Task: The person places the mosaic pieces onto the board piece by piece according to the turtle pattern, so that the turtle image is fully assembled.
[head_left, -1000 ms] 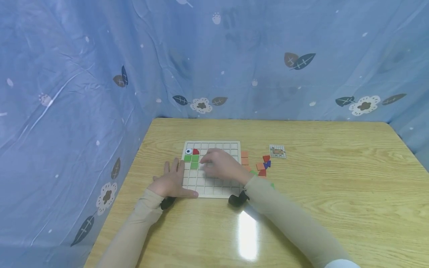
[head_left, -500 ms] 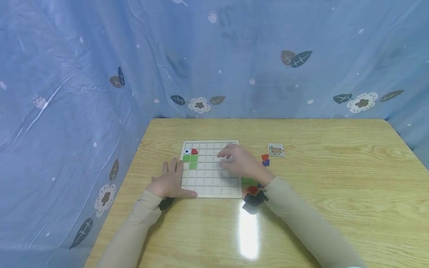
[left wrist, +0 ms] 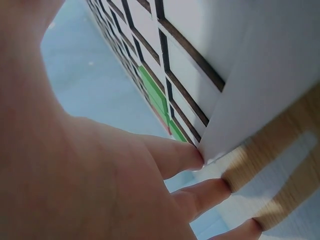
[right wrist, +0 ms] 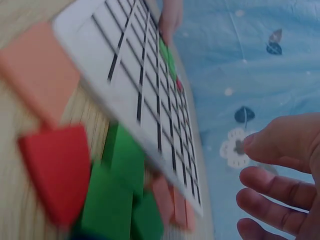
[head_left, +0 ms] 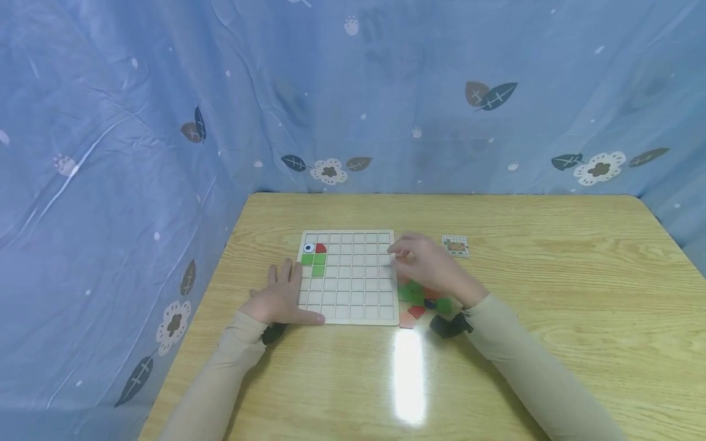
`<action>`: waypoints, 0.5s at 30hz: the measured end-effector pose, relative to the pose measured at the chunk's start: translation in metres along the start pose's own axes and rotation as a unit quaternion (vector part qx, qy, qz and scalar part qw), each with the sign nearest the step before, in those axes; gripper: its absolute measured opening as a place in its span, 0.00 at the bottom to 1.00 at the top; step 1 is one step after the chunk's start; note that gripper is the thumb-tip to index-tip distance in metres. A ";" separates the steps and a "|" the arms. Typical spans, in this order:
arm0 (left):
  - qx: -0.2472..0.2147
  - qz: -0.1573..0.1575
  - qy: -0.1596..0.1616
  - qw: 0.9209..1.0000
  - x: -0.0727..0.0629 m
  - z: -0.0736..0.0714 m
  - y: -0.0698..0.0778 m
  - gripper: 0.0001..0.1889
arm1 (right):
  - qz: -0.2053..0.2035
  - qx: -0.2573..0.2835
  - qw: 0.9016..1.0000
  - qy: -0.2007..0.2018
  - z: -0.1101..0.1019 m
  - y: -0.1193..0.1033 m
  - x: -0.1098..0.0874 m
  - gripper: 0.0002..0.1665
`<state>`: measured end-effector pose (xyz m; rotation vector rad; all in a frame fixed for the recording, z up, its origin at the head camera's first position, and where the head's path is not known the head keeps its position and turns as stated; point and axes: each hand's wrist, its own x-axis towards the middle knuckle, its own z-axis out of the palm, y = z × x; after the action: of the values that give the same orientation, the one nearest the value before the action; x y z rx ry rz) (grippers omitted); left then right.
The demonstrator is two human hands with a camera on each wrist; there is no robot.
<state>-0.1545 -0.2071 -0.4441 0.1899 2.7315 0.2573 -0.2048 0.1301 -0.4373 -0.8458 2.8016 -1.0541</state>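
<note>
A white grid board (head_left: 347, 294) lies flat on the table. In its upper left cells sit a round eye tile (head_left: 309, 248), a red rounded tile (head_left: 321, 248) and three green square tiles (head_left: 307, 260). My left hand (head_left: 278, 301) rests at the board's left edge, fingers spread, thumb along the front corner. Over the right edge hovers my right hand (head_left: 425, 263), thumb and fingers apart with nothing between them in the right wrist view. Beneath and beside it are loose green tiles (right wrist: 107, 202), a red tile (right wrist: 57, 172) and orange tiles (right wrist: 42, 67), partly hidden by the hand.
A small picture card (head_left: 456, 246) with a printed grid lies right of the board, behind the right hand. The wooden table (head_left: 573, 294) meets a blue patterned curtain (head_left: 419, 98) at the back and left.
My right hand has moved right across the board, from beside the green tiles to the right edge above the loose tiles. The left hand has stayed in place.
</note>
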 end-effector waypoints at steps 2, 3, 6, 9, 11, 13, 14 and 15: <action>-0.001 0.002 0.000 1.000 0.000 0.000 -0.001 0.75 | -0.002 -0.002 1.000 0.010 -0.004 0.007 -0.005 0.14; -0.001 0.002 0.000 1.000 0.000 0.000 -0.001 0.75 | -0.002 0.001 1.000 0.014 -0.006 0.010 -0.007 0.14; -0.003 0.003 -0.002 1.000 0.000 0.000 -0.001 0.75 | -0.001 -0.015 1.000 0.023 -0.014 0.018 -0.012 0.15; -0.003 0.001 -0.003 1.000 -0.001 -0.001 -0.001 0.75 | -0.003 -0.034 0.999 0.022 -0.020 0.026 -0.016 0.17; -0.002 0.001 -0.004 1.000 -0.001 -0.001 0.000 0.75 | -0.003 -0.043 0.999 0.019 -0.023 0.031 -0.017 0.17; -0.002 0.001 -0.004 1.000 -0.001 -0.001 0.000 0.75 | 0.004 -0.045 0.999 0.017 -0.027 0.037 -0.019 0.17; -0.002 0.001 -0.005 1.000 -0.001 -0.001 0.000 0.75 | 0.008 -0.045 0.999 0.016 -0.028 0.039 -0.020 0.18; -0.001 0.001 -0.005 1.000 -0.001 -0.001 0.000 0.75 | 0.012 -0.044 0.999 0.015 -0.030 0.042 -0.020 0.18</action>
<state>-0.1540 -0.2072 -0.4425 0.1917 2.7214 0.2601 -0.2139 0.1844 -0.4438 -0.8080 2.8944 -0.9531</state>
